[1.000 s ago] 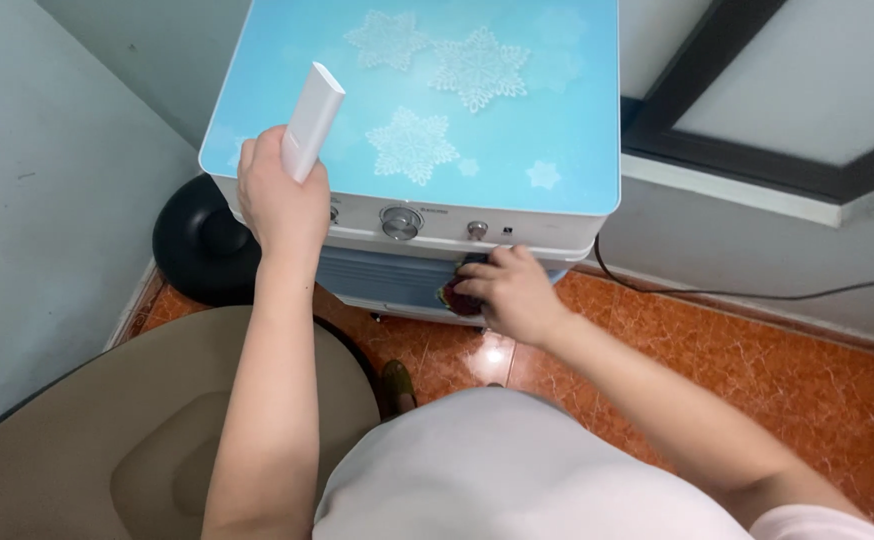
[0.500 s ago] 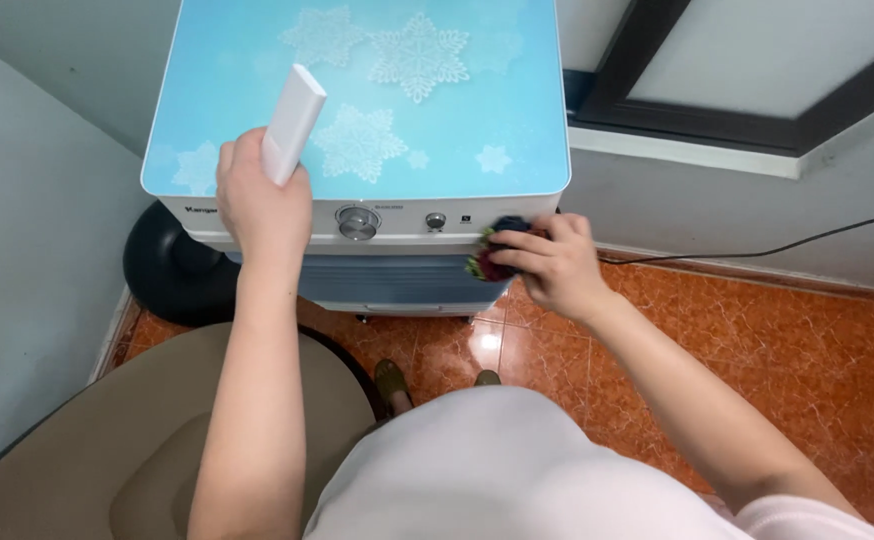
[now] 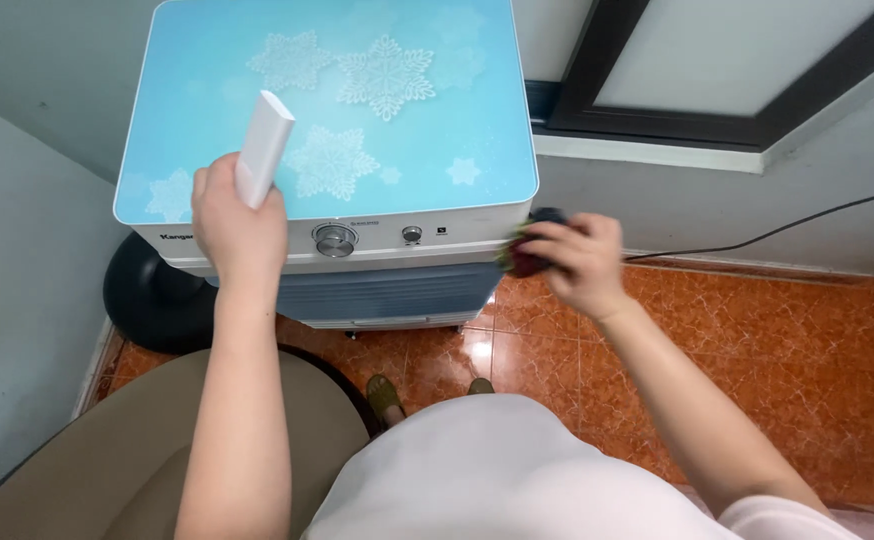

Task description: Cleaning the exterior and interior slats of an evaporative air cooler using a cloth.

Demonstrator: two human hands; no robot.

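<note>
Your left hand (image 3: 239, 222) grips a slim white remote (image 3: 262, 149), fingers wrapped round its lower end, its upper end tilted over the front left part of the blue snowflake-patterned top of an air cooler (image 3: 437, 120). Your right hand (image 3: 579, 262) has its fingers closed on a dark, bunched cloth (image 3: 525, 258), pressed against the cooler's front right corner, just right of 2 knobs (image 3: 335, 240) on the white panel

orange tiled floor (image 3: 807, 340), black cable (image 3: 757, 240) — dark-framed window (image 3: 677, 110) (upper right).
</note>
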